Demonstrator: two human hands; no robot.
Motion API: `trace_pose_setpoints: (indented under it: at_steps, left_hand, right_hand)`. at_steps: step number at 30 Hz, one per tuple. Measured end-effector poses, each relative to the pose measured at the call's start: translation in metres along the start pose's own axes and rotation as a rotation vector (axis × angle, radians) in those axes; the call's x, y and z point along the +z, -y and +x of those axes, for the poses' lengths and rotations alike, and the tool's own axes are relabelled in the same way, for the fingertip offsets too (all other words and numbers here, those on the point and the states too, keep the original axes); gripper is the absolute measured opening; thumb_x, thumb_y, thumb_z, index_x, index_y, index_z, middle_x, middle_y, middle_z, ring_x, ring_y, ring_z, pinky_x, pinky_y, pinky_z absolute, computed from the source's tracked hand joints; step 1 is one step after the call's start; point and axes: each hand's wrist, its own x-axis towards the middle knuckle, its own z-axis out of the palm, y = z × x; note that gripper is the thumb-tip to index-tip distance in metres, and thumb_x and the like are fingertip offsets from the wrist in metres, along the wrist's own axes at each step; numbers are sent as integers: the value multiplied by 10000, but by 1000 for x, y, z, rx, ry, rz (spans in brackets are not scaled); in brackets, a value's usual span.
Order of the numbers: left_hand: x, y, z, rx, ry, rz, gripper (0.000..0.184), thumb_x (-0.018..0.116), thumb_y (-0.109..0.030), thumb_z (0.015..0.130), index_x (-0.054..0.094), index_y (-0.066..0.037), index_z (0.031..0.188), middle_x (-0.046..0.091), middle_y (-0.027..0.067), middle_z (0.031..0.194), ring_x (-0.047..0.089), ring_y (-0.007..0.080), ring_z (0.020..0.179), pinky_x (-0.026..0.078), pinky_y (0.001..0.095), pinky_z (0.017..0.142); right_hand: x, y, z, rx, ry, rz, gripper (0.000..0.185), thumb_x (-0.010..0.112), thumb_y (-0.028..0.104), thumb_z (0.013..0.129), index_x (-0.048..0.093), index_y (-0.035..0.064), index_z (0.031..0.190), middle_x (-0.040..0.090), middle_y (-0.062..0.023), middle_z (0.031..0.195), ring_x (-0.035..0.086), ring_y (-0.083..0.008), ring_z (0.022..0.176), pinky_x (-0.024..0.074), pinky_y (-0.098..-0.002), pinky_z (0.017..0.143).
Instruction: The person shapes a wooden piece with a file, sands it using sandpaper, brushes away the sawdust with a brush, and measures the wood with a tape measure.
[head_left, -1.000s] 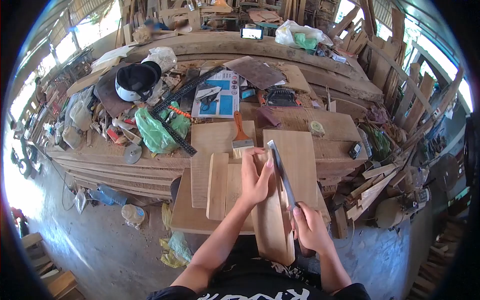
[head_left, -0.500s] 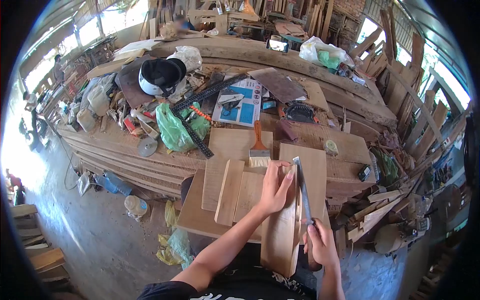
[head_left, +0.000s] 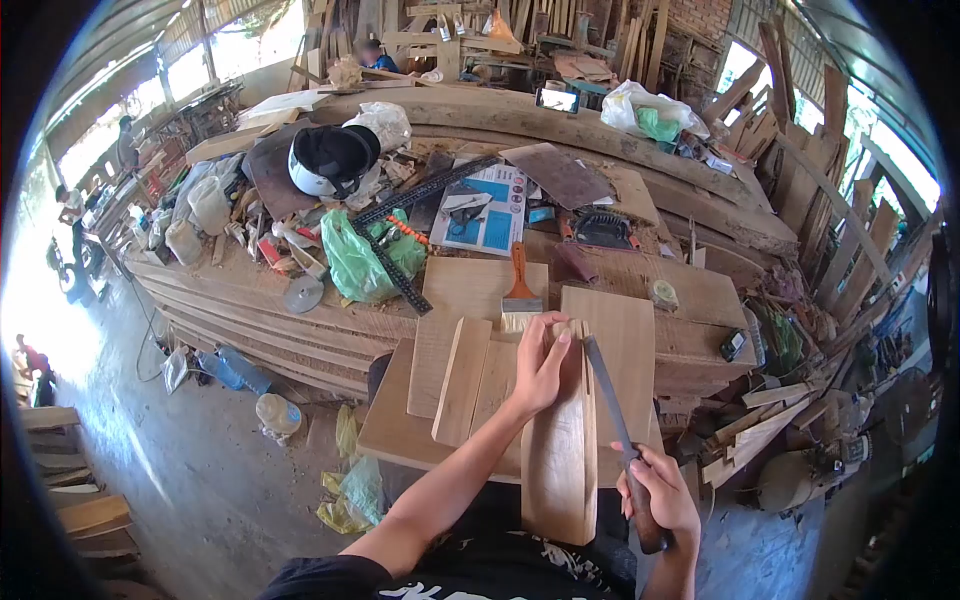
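Note:
My left hand (head_left: 541, 368) is closed round the upper end of a long wooden piece (head_left: 556, 480), which stands tilted on its edge in front of me. In my right hand (head_left: 662, 492) is a file (head_left: 611, 392), gripped by its wooden handle. The file's blade points up and away, its tip beside the upper right edge of the wooden piece; whether the two touch I cannot tell. A paintbrush (head_left: 519, 285) with an orange-brown handle lies just beyond my left hand. Left of that hand rests a narrow wooden strip (head_left: 462, 382) on flat boards.
A black square ruler (head_left: 395, 277), a green plastic bag (head_left: 350, 262) and a helmet (head_left: 318, 165) lie on the stacked planks. A tape measure (head_left: 732, 345) sits at the right. Scrap wood (head_left: 760, 440) is piled to the lower right. People are in the background.
The file has moved down toward me and slightly right, its tip dropping below the top of the wooden piece. My left hand has shifted slightly left, still on the wood.

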Motion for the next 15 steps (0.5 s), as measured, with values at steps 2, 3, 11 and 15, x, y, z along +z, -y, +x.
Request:
trace_pose_setpoints:
  at_steps: [2,3,11,15]
  left_hand:
    - [1,6,2,46,-7,18,241,535,-74,1034,567,-23,1267,548,12,1073,489,75,944,404,240,873]
    - [2,6,3,67,-11,28,245,533,-79,1036,578,-23,1270,552,12,1081,492,74,954,404,239,883]
    - [2,-6,5,-147,-40,-264,231,518,-85,1025,621,6,1211,635,42,1098,560,97,1065,402,247,960]
    - [-9,-34,13,-103,-83,-384,155,535,-98,1032,635,-10,1110,624,11,982,534,63,884,412,220,828]
  right_hand:
    - [-3,-2,-4,11,13,2,420,430,189,1092,491,-35,1442,598,-74,767,598,-135,571,488,-257,574]
    - [-4,-5,-6,19,19,5,423,429,190,1091,490,-34,1445,597,-73,769,600,-137,574,491,-257,578]
    - [-16,-25,-9,-12,101,61,496,464,201,1075,436,-37,1510,685,-166,899,639,-169,629,521,-279,620]
    - [-17,-34,-4,-86,147,204,518,504,222,1068,441,-56,1500,685,-193,909,644,-192,631,527,-292,629]
